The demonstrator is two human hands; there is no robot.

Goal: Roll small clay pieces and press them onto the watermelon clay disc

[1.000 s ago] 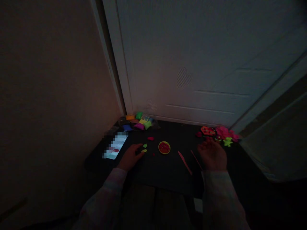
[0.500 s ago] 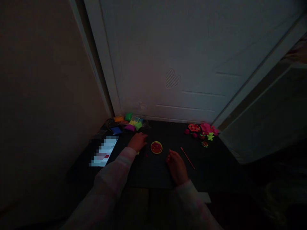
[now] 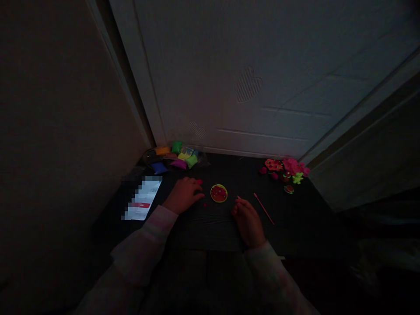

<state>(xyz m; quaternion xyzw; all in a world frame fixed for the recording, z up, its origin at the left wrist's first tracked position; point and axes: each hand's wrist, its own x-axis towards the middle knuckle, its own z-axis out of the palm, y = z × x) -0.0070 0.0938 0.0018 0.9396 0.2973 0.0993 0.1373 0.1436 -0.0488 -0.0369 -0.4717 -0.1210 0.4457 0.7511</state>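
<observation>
We see the pink stick (image 3: 264,209) slanting away leftward; right hand (image 3: 247,218), fingers curled, grip we cannot tell; left hand (image 3: 185,194), fingers parted, beside a red piece (image 3: 200,181).

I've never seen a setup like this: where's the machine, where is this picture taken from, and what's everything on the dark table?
There's no machine: these are a person's bare hands, seen from a camera worn on the head, looking forward and down. The left hand is at a small red piece. The right hand is curled, a pinkish tip showing at its fingers; it's too dark to tell what it holds. Between them on the table lies a yellow-rimmed red disc. Around them are a pink stick, a lit screen, colourful packets and bright little shapes.
</observation>
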